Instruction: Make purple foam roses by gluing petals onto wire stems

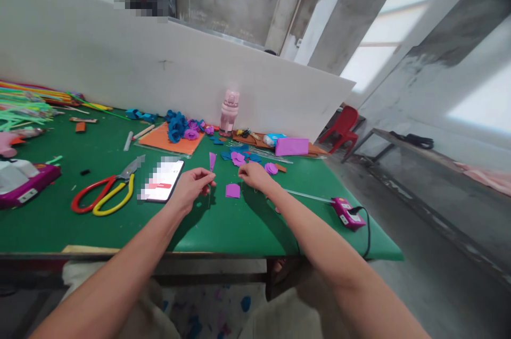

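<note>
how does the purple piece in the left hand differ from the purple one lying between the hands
The held piece stands upright in the left hand; the lying piece rests flat on the green table. The held piece looks narrow and tapers downward, while the lying piece is broader and roughly square. Both are purple.

On the table [247, 232] I see scissors [117, 177] left of the phone [167, 181], cut pieces [232, 191] right of it between left hand [192, 187] and right hand [256, 175], the bottle [229, 112] behind, before the partition [191, 65], and a socket block [345, 213] near the right end
</note>
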`<move>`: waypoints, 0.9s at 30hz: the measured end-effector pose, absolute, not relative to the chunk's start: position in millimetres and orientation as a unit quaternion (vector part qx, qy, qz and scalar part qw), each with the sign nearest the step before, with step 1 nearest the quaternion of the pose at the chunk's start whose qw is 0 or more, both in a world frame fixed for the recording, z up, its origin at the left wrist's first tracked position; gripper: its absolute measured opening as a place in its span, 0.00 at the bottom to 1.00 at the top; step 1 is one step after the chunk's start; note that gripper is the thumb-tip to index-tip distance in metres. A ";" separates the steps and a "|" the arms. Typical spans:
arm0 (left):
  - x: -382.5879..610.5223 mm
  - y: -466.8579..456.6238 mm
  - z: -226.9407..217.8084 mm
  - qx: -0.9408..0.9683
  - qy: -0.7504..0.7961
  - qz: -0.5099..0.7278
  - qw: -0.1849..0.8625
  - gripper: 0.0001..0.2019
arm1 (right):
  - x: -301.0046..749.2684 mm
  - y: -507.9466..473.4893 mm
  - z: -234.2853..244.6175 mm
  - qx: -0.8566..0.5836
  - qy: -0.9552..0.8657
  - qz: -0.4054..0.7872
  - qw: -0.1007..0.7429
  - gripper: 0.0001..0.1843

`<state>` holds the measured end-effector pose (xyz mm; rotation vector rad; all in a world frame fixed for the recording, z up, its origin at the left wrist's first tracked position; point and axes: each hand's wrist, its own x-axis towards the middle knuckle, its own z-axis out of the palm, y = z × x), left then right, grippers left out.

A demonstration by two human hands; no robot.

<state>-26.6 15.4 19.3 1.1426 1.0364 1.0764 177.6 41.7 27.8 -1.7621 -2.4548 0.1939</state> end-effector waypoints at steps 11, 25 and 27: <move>-24.8 16.5 10.9 0.509 0.434 0.463 0.582 0.13 | 148.3 21.1 22.6 -0.570 -0.820 0.026 -0.043 0.10; -26.6 16.8 11.1 0.509 0.421 0.473 0.582 0.13 | 167.2 25.2 18.5 -0.588 -0.809 0.026 -0.010 0.10; -26.0 16.6 11.4 0.510 0.421 0.472 0.582 0.13 | 166.5 26.2 20.3 -0.579 -0.815 0.031 -0.012 0.10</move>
